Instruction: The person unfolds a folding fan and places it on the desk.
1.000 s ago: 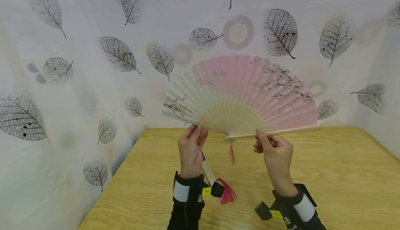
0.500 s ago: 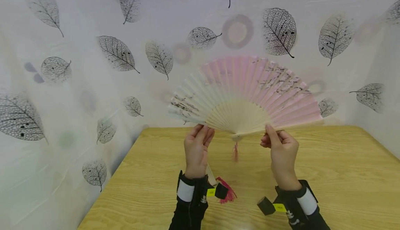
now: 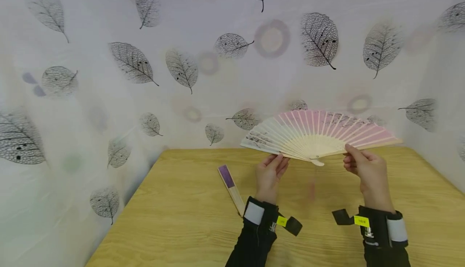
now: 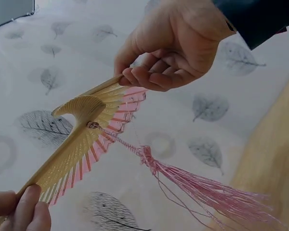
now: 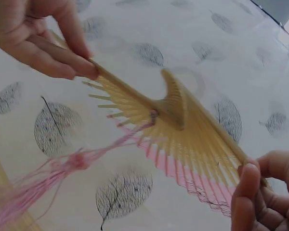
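A folding fan, spread wide with pale green cloth at left and pink at right, is held above the table in both hands. My left hand pinches its left outer rib between thumb and fingers. The right outer rib is pinched by my right hand. In the left wrist view a pink tassel dangles from the pivot, where the slats bunch together. Left-hand fingers show at that view's lower left. From the right wrist, the fan's slats stretch between both hands.
A folded fan with a purple upper part lies on the wooden table, its lower end hidden by the left wrist. Leaf-printed sheeting stands behind and at the sides. Both wrists wear straps with small black blocks.
Both hands have moved right with the spread fan, whose top edge has dropped as it tipped flatter. The folded fan's purple part has come into view, and its magenta tassel is now hidden.
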`<state>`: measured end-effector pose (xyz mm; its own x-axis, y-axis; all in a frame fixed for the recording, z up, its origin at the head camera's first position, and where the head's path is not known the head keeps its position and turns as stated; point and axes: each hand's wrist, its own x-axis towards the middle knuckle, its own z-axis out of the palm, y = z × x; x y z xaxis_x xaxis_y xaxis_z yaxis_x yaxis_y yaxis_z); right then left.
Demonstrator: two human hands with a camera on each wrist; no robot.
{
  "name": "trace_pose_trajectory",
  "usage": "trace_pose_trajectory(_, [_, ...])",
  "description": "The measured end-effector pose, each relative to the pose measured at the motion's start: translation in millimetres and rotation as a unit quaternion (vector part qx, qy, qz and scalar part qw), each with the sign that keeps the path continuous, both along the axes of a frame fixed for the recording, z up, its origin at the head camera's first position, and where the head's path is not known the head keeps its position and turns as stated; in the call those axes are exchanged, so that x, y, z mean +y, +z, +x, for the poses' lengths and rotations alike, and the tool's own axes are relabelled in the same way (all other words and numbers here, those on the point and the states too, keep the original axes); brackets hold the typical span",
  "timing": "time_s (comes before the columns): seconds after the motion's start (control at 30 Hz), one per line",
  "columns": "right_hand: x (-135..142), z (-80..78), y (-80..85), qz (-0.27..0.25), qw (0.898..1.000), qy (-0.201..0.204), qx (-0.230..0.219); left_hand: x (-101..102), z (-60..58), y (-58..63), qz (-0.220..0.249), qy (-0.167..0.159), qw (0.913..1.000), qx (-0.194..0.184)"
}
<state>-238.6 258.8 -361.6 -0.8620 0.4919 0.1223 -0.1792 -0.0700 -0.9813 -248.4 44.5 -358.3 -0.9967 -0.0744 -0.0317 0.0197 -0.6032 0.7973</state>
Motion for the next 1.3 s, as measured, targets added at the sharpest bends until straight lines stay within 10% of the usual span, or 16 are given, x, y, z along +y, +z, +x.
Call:
trace_pose_trajectory(0.2, [67,-33.9,-69.3,0.079,0.986,0.059,-0.135,35,-24.3,-55.7,-0.012,-0.021,0.9981,-0.057])
trace_pose_trajectory(0.37, [69,-25.4,-76.7,0.106,0.97,0.11,-0.192,45,-31.6,-80.0,-0.035,-0.048,0.9921,-0.11])
trace_pose_trajectory(1.1, [60,0.1,-82.9,0.222,0.93,0.112,-0.271,27,-13.4,-82.0,-0.097,-0.06,0.9766,-0.182])
trace_pose_trajectory(1.3, [33,0.2,-54.9,0.352,0.904,0.029,-0.241,5,-12.1,-40.5,-0.109,-0.015,0.9893,-0.095])
